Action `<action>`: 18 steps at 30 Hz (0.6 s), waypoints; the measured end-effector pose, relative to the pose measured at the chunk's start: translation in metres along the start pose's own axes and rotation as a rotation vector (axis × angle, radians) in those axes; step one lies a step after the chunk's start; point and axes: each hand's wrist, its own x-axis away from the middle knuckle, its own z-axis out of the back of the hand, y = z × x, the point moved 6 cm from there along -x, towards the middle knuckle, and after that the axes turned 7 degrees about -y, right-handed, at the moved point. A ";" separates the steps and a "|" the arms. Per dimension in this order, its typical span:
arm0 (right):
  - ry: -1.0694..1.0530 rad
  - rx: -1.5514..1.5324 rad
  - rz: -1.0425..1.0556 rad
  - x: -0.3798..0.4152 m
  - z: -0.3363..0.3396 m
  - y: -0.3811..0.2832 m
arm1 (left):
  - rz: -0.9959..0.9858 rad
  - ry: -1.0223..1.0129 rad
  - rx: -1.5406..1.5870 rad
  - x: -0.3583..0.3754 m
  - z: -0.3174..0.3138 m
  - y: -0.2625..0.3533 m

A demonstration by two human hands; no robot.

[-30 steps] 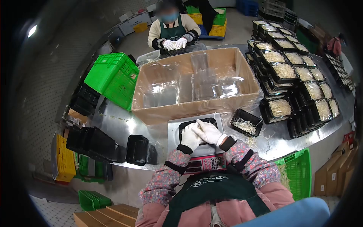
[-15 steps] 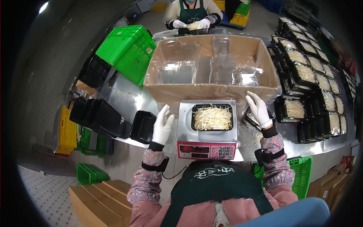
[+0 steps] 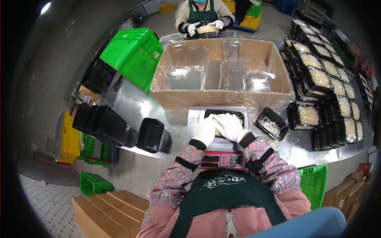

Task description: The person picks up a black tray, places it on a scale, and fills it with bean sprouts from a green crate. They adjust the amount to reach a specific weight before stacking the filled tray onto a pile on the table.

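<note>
A black plastic tray of bean sprouts sits on the scale's metal plate. My gloved left hand rests over the tray's left side, fingers stretched out. From the right, my gloved right hand lies across the sprouts with its fingers extended, close to the left one. Together they cover most of the sprouts. Below them shows the scale's red keypad panel, partly hidden by my right forearm. A second black tray with a few sprouts stands to the right.
A cardboard box of clear lids lies beyond the scale. Left are an empty black tray, stacked black trays and a green crate. Packed sprout trays are piled at right. A co-worker holds a tray opposite.
Both hands have moved inward from either side of the scale onto the sprouts in the tray. Across the table, the co-worker's tray is now lifted and tilted.
</note>
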 end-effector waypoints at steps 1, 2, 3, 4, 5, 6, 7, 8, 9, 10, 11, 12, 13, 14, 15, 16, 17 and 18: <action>-0.016 -0.023 -0.013 0.001 -0.001 0.001 | 0.006 0.002 0.015 0.001 0.004 0.002; -0.014 -0.080 0.015 0.003 -0.002 0.004 | 0.025 0.005 0.088 0.005 0.007 0.002; -0.013 -0.139 0.042 0.006 -0.002 0.007 | 0.045 0.005 0.160 0.009 0.010 0.001; -0.006 -0.137 0.040 0.006 0.004 0.009 | -0.011 0.070 0.288 0.014 0.016 0.000; 0.015 -0.227 0.055 0.008 0.016 0.010 | -0.069 0.130 0.418 0.019 0.027 -0.001; 0.035 -0.316 0.067 0.011 0.029 0.011 | -0.021 0.121 0.531 0.024 0.032 -0.007; 0.039 -0.364 0.029 0.015 0.054 0.012 | -0.005 0.125 0.651 0.027 0.028 -0.016; 0.094 -0.407 -0.013 0.021 0.072 0.020 | -0.051 0.140 0.574 0.032 0.039 -0.014; 0.152 -0.445 -0.056 0.027 0.088 0.030 | -0.101 0.156 0.499 0.035 0.049 -0.011; 0.169 -0.727 -0.217 0.034 0.095 0.047 | -0.181 0.123 0.484 0.033 0.055 -0.006; 0.335 -0.731 -0.273 0.040 0.097 0.067 | -0.220 0.121 0.439 0.030 0.062 0.005; 0.388 -0.678 -0.319 0.044 0.095 0.082 | -0.286 0.100 0.376 0.024 0.066 0.020; 0.441 -0.625 -0.363 0.047 0.094 0.096 | -0.351 0.081 0.309 0.016 0.074 0.038; 0.435 -0.563 -0.385 0.043 0.088 0.103 | -0.371 0.032 0.265 0.005 0.073 0.051; 0.322 -0.725 -0.420 0.035 0.070 0.114 | -0.442 0.063 0.262 -0.004 0.064 0.058; 0.219 -0.733 -0.427 0.027 0.051 0.118 | -0.421 -0.040 0.259 -0.013 0.052 0.060; 0.118 -0.740 -0.439 0.020 0.031 0.122 | -0.404 -0.146 0.255 -0.022 0.040 0.065; 0.035 -0.632 -0.352 0.015 0.010 0.124 | -0.373 -0.223 0.216 -0.028 0.030 0.067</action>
